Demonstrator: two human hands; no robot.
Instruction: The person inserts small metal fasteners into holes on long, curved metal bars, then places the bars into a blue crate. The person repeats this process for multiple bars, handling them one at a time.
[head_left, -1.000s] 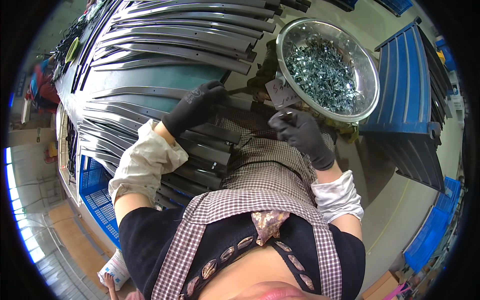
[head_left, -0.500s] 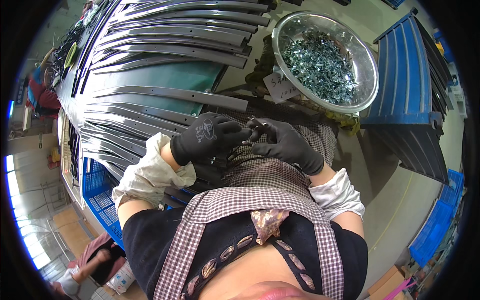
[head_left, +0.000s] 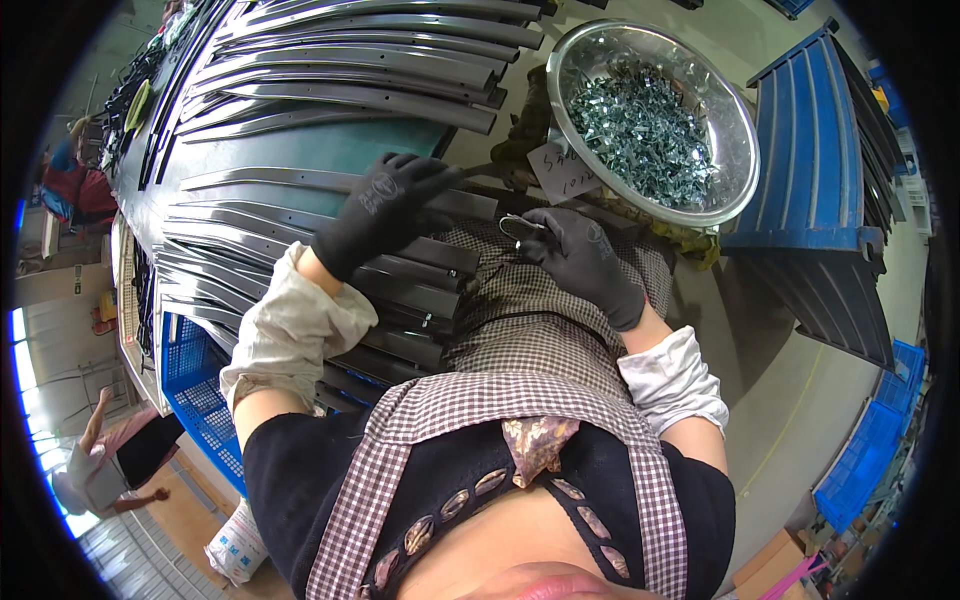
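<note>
Holding my left hand (head_left: 378,215) palm-down over a dark strip (head_left: 474,204), left side; right hand (head_left: 592,262) curling inward.
Left fingers are pointing right, can't tell if gripping. Right fingers are closing on a small metal piece (head_left: 518,244), near side of the bowl (head_left: 736,205).

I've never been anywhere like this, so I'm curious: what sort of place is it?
Probably a factory workshop: long dark drilled strips lie in rows on a work surface, beside a round metal basin heaped with small shiny pieces.
</note>
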